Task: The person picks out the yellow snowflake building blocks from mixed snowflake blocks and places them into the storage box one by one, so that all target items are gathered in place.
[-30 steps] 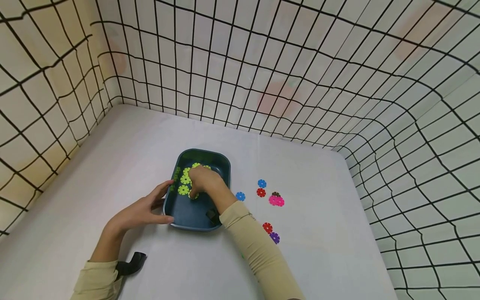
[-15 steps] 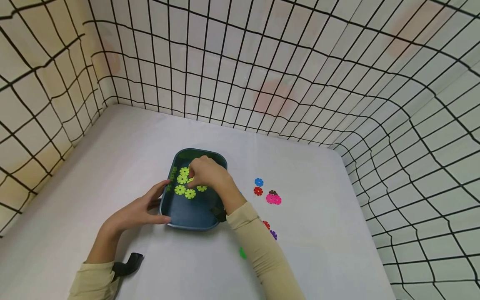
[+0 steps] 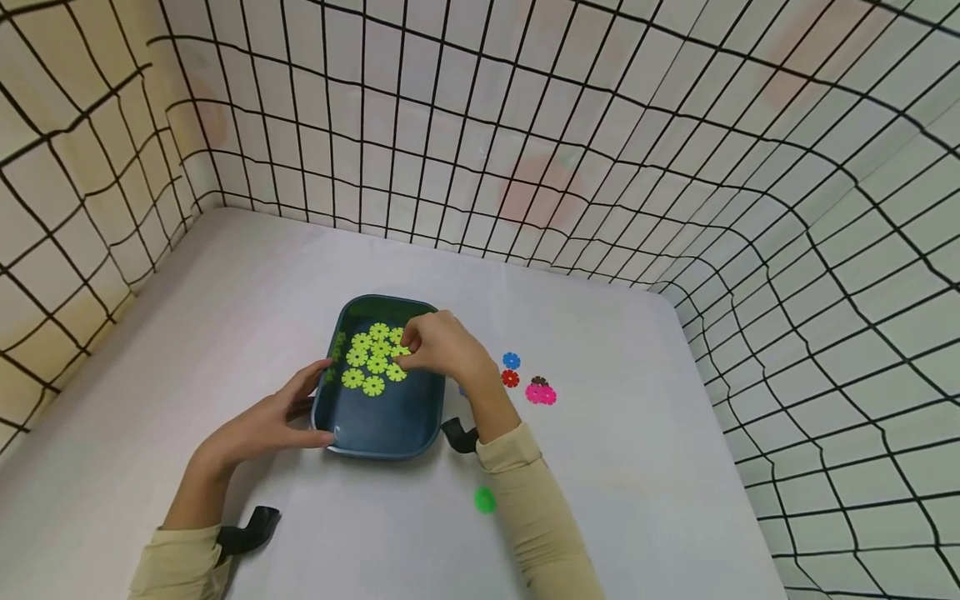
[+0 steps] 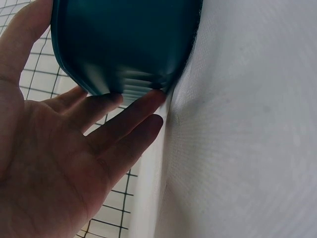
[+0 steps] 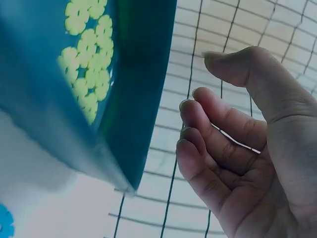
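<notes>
A dark blue tray [image 3: 378, 421] holds several yellow-green snowflake discs [image 3: 372, 385], lying flat in a cluster toward its far end. My left hand [image 3: 258, 425] touches the tray's left side, its thumb at the near left corner. In the left wrist view its fingers lie fairly straight against the outer wall. Over the tray's right side hovers my right hand [image 3: 447, 350], covering part of the rim in the head view. The right wrist view shows its thumb apart from the loosely bent fingers [image 5: 198, 168], with nothing between them.
Right of the tray lie a blue disc [image 3: 512, 360], a red disc [image 3: 510, 378], pink discs [image 3: 542, 393] and a dark brown one. A green disc [image 3: 485, 500] lies nearer me. Black wire mesh [image 3: 420, 125] surrounds the white table [image 3: 637, 433].
My right hand has moved right from among the yellow-green discs toward the tray's right side, uncovering more of them. The left hand stays at the tray; the whole view has shifted slightly.
</notes>
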A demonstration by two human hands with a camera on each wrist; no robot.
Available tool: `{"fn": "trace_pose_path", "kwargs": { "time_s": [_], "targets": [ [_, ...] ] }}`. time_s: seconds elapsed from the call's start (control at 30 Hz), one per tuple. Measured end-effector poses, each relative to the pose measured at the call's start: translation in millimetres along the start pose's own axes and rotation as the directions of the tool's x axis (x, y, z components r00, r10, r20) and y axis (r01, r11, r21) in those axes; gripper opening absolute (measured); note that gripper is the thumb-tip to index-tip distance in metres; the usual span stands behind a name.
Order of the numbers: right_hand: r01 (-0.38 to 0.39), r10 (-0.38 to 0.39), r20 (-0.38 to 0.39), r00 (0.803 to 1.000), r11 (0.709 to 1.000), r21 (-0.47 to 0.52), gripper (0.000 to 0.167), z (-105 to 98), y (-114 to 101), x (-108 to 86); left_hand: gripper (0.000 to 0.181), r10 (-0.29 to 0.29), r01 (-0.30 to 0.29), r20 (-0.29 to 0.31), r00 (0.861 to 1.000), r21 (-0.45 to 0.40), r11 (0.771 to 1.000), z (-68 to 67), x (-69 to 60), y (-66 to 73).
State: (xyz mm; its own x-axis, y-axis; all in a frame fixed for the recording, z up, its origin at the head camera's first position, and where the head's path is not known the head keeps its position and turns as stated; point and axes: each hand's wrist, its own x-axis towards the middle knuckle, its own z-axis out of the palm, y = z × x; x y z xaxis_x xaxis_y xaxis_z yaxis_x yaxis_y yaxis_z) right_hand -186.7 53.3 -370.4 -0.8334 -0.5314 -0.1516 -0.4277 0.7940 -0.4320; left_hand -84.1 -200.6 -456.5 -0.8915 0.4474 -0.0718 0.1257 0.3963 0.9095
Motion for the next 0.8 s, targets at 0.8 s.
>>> {"fn": "trace_pose_path", "kwargs": {
  "time_s": [0.8],
  "targets": [
    [-0.060, 0.148, -0.339, 0.929, 0.964, 0.258, 0.030, 17.8, 87.4, -79.2, 0.103, -0.013, 0.013, 0.008, 1.000, -0.006, 1.000, -1.8, -1.0, 1.4]
  ]
}}
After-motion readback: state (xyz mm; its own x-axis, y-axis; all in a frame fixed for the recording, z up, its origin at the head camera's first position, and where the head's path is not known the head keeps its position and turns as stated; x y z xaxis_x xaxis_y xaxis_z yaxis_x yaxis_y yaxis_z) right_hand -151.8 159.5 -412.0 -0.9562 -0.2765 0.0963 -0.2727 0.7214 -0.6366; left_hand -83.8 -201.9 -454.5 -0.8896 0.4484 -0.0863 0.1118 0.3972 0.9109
